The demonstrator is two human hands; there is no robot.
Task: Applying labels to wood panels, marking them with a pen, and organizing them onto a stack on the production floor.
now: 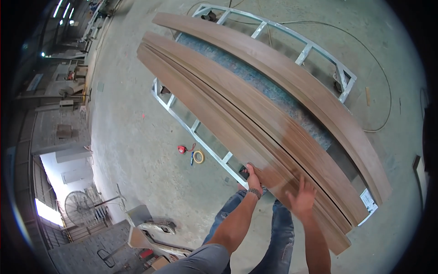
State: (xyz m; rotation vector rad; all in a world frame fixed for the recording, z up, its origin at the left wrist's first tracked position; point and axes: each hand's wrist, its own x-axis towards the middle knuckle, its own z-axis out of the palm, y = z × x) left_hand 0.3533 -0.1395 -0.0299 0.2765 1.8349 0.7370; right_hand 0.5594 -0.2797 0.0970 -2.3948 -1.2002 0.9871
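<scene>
Long brown wooden boards with moulded edges lie side by side, slanting from the upper left to the lower right. The near board (200,102) sits against a middle board (255,100), with a dark narrow gap between them. Beyond a strip of mottled blue padding (273,96) lies a far board (292,73). My left hand (254,178) is closed on the near board's outer edge, its fingers partly hidden. Slightly blurred, my right hand (303,196) has its fingers spread over the near board's grooved face and holds nothing.
A pale metal wheeled frame (196,137) carries the boards. On the floor to its left are a red tape measure (181,149), a blue pen-like item (192,159) and a tape roll (198,157). A cable (383,68) curves at the right; a large fan (82,208) stands lower left.
</scene>
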